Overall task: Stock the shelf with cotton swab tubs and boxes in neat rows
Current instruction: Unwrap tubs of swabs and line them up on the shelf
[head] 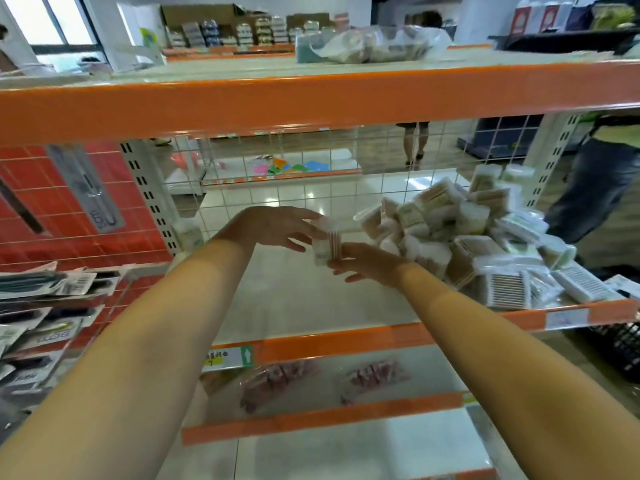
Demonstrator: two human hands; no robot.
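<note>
A small clear tub of cotton swabs (326, 244) is held upright above the middle shelf (294, 292), between both hands. My left hand (277, 227) reaches over it from the left, its fingers touching the tub's top and side. My right hand (367, 263) grips the tub from below and from the right. To the right lies a loose heap of swab tubs and flat boxes (485, 237), filling the shelf's right end. One more tub (188, 233) stands at the shelf's far left, by the upright post.
A wire grid back panel (311, 188) closes the shelf behind. An orange shelf edge (311, 98) hangs overhead. Lower shelves hold pink packets (277, 379). Carded goods (45, 306) hang on the left. A person's legs (595, 188) stand at the right.
</note>
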